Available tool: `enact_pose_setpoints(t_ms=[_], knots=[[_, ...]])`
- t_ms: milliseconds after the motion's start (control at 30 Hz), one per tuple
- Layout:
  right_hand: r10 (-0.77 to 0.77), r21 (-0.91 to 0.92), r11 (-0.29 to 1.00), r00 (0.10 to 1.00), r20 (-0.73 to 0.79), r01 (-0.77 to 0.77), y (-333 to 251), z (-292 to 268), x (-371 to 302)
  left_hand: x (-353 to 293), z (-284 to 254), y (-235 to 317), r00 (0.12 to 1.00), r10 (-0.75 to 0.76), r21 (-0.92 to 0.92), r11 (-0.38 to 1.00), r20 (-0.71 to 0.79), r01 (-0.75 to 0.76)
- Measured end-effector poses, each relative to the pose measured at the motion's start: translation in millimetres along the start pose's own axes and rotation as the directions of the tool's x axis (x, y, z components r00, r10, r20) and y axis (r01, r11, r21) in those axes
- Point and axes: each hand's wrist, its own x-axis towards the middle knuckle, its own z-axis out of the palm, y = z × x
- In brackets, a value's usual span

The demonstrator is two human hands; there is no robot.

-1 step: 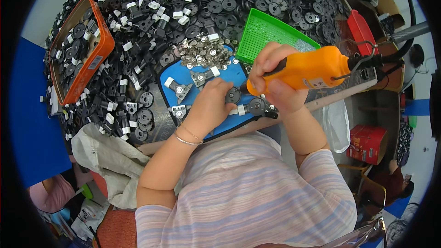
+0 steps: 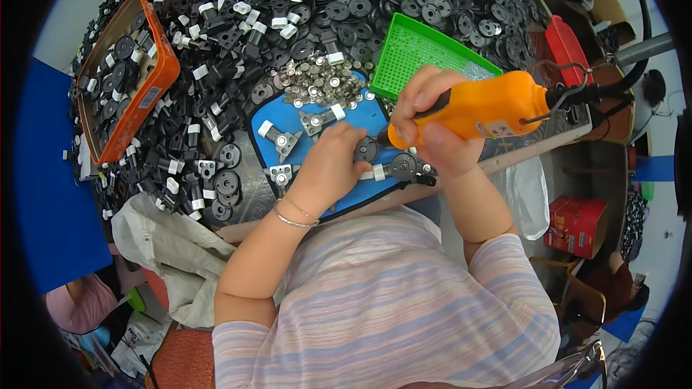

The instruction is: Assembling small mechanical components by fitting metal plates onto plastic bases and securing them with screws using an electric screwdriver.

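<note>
My right hand (image 2: 441, 126) is wrapped round an orange electric screwdriver (image 2: 497, 106), its dark tip pointing left beside a round black disc (image 2: 367, 148). With bent fingers, my left hand (image 2: 333, 162) grips the part that this disc belongs to; the rest of that part is hidden under the hand. Just right of it, another disc part (image 2: 402, 166) with a white end lies on the blue mat (image 2: 375, 117). Black-and-white bracket parts (image 2: 282, 139) rest on the mat left of my left hand. A heap of small silver metal pieces (image 2: 324, 81) covers the mat's far edge.
A green perforated tray (image 2: 411, 50) stands behind the screwdriver. To the left, an orange tray (image 2: 169, 65) holds several parts. Large piles of black discs (image 2: 360, 7) and black-and-white pieces (image 2: 205, 75) cover the far table. A cable and spring (image 2: 645, 50) reach the screwdriver from the right.
</note>
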Motion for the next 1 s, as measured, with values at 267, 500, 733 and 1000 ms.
enact_pose_setpoints(t_ms=[267,500,733,1000], knots=[[-0.016,0.054,0.998,0.999,-0.036,0.018,3,-2,0,0,1,0,1.0,0.012,0.003,1.0,-0.016,-0.011],[-0.013,-0.03,0.999,1.0,0.008,0.013,3,0,1,0,0,0,1.0,0.006,0.003,1.0,-0.011,-0.006],[0.025,-0.035,0.999,0.994,0.108,-0.021,7,2,3,0,3,-1,0.998,0.041,0.002,0.999,-0.047,-0.041],[-0.037,-0.022,0.998,0.892,0.45,0.053,6,-6,23,4,5,-7,0.999,0.036,-0.022,0.999,-0.026,-0.037]])
